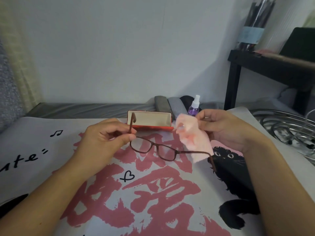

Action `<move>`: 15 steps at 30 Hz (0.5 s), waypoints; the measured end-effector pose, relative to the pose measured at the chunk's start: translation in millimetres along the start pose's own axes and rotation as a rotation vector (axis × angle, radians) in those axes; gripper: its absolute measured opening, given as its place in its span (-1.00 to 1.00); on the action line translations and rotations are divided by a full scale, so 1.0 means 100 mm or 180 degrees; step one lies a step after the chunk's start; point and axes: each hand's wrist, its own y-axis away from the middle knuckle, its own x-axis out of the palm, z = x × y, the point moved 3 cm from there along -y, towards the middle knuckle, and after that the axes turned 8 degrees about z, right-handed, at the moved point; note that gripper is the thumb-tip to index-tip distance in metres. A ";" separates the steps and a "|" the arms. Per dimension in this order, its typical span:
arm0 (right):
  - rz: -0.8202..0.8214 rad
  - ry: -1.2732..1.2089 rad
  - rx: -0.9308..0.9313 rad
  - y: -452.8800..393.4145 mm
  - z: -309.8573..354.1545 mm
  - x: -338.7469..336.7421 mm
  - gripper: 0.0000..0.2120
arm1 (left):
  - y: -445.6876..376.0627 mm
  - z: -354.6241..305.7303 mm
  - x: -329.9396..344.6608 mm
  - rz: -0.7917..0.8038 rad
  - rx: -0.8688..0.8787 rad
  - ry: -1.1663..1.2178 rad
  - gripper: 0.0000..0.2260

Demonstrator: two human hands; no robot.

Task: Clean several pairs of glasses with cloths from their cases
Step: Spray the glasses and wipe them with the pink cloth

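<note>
Our left hand pinches the brown glasses by one hinge above the mat; our right hand pinches the pink cloth; that single-corner hold could twist the frame

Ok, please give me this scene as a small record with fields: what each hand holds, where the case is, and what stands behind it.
left hand: pinches the glasses at one corner of the frame, held above the mat
right hand: holds a pink cloth beside the glasses
open case: red, cream lining, on the printed mat behind the glasses
closed cases: grey and dark, behind the red one
spray bottle: purple, upright, next to the closed cases
wiping: cloth not yet on a lens
</note>
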 end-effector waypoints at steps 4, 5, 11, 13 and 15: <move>-0.0637 0.2124 0.0686 -0.06 -0.14 -0.05 -0.93 | 0.01 -0.01 0.02 0.0088 -0.0031 0.0004 -0.84; -0.0781 0.2025 0.0588 -0.07 -0.13 -0.07 -0.96 | 0.00 -0.01 0.02 0.0107 -0.0025 0.0007 -0.84; -0.0329 0.1840 0.0690 -0.06 -0.15 -0.04 -0.71 | 0.01 0.02 0.04 0.0215 -0.0032 0.0005 -0.86; -0.0189 0.2150 0.0879 -0.05 -0.18 -0.04 -0.72 | 0.00 0.02 0.05 0.0239 -0.0023 -0.0002 -0.86; -0.0038 0.1872 0.0815 0.00 -0.15 -0.09 -0.75 | 0.00 0.02 0.05 0.0235 -0.0009 -0.0007 -0.85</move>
